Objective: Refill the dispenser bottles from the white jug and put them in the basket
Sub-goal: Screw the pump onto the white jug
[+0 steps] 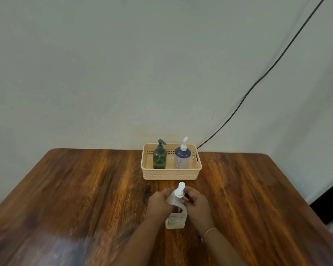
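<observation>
A white jug [175, 217] with a white pump top [181, 189] stands upright on the wooden table [85, 189], just in front of the basket. My left hand [160, 203] grips its body from the left. My right hand [196, 203] holds it from the right, fingers near the neck under the pump. The beige plastic basket [170, 176] sits at the table's far edge. Inside it stand a dark green dispenser bottle [159, 157] on the left and a blue dispenser bottle [182, 158] with a white pump on the right.
A pale wall rises right behind the table. A black cable [258, 81] runs down the wall to the right of the basket. The table's right edge [296, 189] drops off to a dark floor area.
</observation>
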